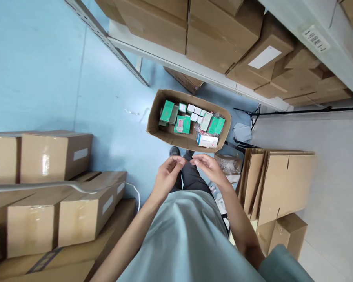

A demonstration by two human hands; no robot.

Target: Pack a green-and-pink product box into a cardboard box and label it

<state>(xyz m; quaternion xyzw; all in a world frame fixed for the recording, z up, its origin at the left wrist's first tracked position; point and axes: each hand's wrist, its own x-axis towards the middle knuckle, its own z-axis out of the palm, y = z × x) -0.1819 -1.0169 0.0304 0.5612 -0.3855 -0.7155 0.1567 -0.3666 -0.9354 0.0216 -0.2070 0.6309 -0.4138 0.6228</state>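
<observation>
My left hand (169,172) and my right hand (210,168) are raised in front of my body, fingertips facing each other with a small gap between. On both, the thumb is drawn close to bent fingers in a pinch; whether something small or thin is in them I cannot make out. Just beyond them on the floor stands an open cardboard box (164,135). Inside it are a green box (167,111) at the left, several small white-topped boxes (191,108), more green boxes (220,125) at the right and a white box (208,141) near the front wall.
Cardboard cartons (44,156) are stacked at the left, with a grey hose (59,184) across them. A metal shelf (170,62) with large cartons runs along the top. Flattened cardboard (285,184) leans at the right, beside a bin area with clear plastic wrap (229,166).
</observation>
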